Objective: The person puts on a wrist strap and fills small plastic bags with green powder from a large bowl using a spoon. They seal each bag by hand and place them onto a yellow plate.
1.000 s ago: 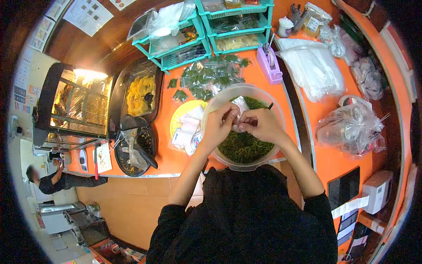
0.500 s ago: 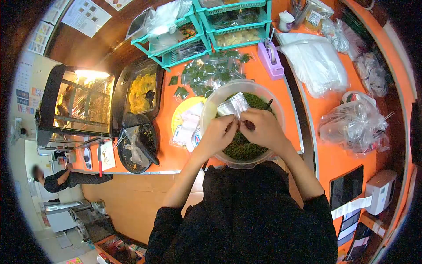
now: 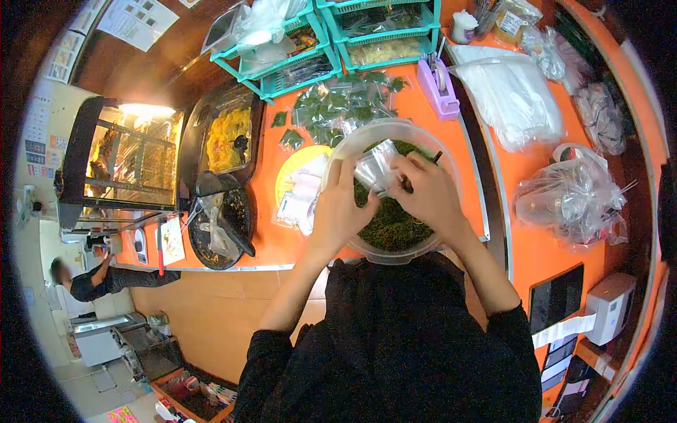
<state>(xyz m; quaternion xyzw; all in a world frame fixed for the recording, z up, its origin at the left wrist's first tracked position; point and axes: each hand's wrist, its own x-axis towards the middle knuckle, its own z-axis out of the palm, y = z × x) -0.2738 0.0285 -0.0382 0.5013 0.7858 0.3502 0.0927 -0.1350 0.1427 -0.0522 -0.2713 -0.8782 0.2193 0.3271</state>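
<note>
Over a translucent round tub (image 3: 343,146) filled with chopped green herbs (image 3: 391,229), I hold a small clear zip bag (image 3: 376,166). My right hand (image 3: 431,197) pinches the bag's edge between thumb and fingers. My left hand (image 3: 340,210) is open at the bag's left side, thumb and fingers spread apart; whether it touches the plastic I cannot make out. A dark handle tip (image 3: 437,156) sticks out at the tub's right side. Left of the tub, a yellow plate (image 3: 295,163) carries more clear bags (image 3: 302,194).
Several small bags of greens (image 3: 338,106) lie behind the tub, below teal basket racks (image 3: 303,77). A purple tape dispenser (image 3: 438,90) stands to their right. A black pan (image 3: 222,225) is at left. Plastic bags (image 3: 511,99) cover the right counter. Another person (image 3: 95,282) stands far left.
My left hand has opened from its pinch on the bag and shifted left. The bag is tilted towards my right hand, which still grips it. The camera view has shifted slightly.
</note>
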